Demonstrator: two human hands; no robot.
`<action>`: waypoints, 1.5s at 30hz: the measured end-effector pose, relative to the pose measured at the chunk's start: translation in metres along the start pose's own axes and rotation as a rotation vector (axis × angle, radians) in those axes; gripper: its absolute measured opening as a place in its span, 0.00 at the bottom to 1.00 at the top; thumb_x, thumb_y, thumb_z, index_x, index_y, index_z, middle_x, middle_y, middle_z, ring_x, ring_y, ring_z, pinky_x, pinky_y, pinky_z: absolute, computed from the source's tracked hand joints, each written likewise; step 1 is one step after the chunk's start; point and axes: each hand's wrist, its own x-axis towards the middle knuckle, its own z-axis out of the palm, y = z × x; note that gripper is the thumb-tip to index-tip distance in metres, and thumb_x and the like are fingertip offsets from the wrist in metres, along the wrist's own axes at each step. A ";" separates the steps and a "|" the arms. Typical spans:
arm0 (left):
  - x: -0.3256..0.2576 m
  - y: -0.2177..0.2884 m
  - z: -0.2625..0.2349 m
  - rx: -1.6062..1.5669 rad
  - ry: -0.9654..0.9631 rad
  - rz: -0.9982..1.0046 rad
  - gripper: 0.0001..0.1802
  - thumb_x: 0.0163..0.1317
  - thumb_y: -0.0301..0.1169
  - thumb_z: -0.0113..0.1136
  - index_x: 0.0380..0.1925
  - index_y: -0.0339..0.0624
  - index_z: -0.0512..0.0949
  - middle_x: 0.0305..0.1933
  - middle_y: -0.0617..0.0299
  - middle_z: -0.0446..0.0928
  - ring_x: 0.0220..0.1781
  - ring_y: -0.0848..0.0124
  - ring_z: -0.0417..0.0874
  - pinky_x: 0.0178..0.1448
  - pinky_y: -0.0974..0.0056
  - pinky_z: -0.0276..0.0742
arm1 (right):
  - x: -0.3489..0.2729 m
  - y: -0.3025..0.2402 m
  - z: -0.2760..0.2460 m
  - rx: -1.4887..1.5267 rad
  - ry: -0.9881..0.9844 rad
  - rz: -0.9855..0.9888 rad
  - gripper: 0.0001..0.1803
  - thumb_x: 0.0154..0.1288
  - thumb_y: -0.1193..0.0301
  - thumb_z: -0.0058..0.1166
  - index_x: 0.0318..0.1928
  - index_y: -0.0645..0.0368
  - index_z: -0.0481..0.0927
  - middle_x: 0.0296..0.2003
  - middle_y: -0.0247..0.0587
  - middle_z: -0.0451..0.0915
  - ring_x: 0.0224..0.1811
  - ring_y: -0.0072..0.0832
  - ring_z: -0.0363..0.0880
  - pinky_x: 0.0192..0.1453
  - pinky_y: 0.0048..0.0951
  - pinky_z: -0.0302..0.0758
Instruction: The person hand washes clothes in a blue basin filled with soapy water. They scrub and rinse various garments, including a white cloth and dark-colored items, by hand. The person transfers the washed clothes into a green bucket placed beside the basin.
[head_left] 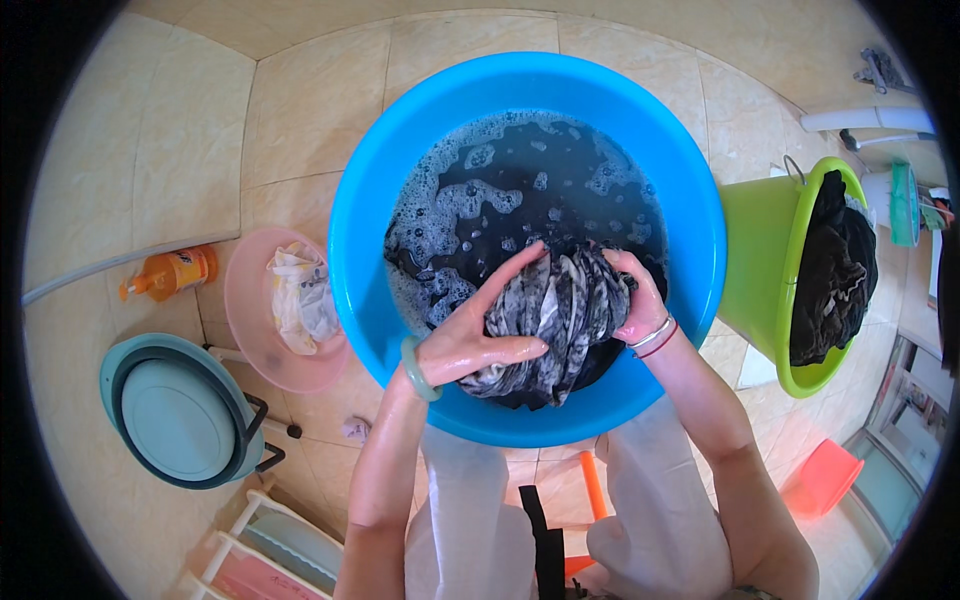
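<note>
A bunched wet garment, patterned in black, grey and white [560, 305], is held between my hands over the near part of a big blue basin [690, 160]. My left hand [480, 330] presses on its left side, thumb lying across the front. From the right, my right hand [640, 300] grips the other end, its fingers partly hidden behind the cloth. Dark soapy water [560, 150] with patches of foam fills the basin, and dark cloth [480, 250] lies partly under the surface.
At right, a tilted lime-green bucket [750, 240] holds dark clothes [835, 270]. Left of the basin are a pink basin [250, 340] with light cloth [303, 300], an orange pump bottle [170, 273] and a grey-green folding basin [175, 420]. An orange-red container [825, 478] stands lower right.
</note>
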 end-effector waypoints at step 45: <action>0.021 -0.010 0.051 -0.336 1.070 0.570 0.28 0.59 0.20 0.67 0.59 0.43 0.69 0.57 0.58 0.74 0.58 0.68 0.76 0.66 0.62 0.71 | -0.006 0.045 0.033 0.083 0.102 -0.179 0.14 0.75 0.64 0.45 0.50 0.56 0.80 0.50 0.40 0.83 0.54 0.34 0.81 0.63 0.38 0.74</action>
